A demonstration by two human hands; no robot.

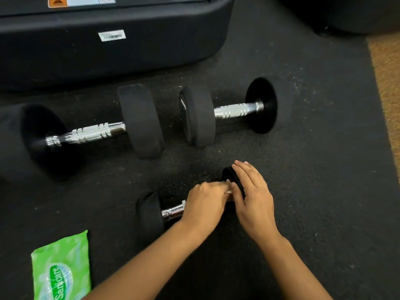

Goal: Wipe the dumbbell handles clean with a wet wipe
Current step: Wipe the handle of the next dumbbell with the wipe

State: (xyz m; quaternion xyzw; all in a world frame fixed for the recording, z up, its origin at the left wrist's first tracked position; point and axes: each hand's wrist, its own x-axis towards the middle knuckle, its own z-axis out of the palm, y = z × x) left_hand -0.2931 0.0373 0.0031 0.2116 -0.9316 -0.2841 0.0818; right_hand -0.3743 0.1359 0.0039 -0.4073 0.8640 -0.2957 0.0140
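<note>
On speckled rubber matting (313,191), left hand (205,202) grips knurled chrome handle (173,212).

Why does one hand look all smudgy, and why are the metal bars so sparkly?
Head view: the left hand is smeared by motion blur on the small dumbbell; the right hand is sharper. Head view: light glints off the chrome handles. Head view: edges bend, wide-angle lens.

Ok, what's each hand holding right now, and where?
The left hand grips the small dumbbell's handle, a bit of white wipe showing at its fingertips. The right hand rests flat on that dumbbell's right weight.
</note>
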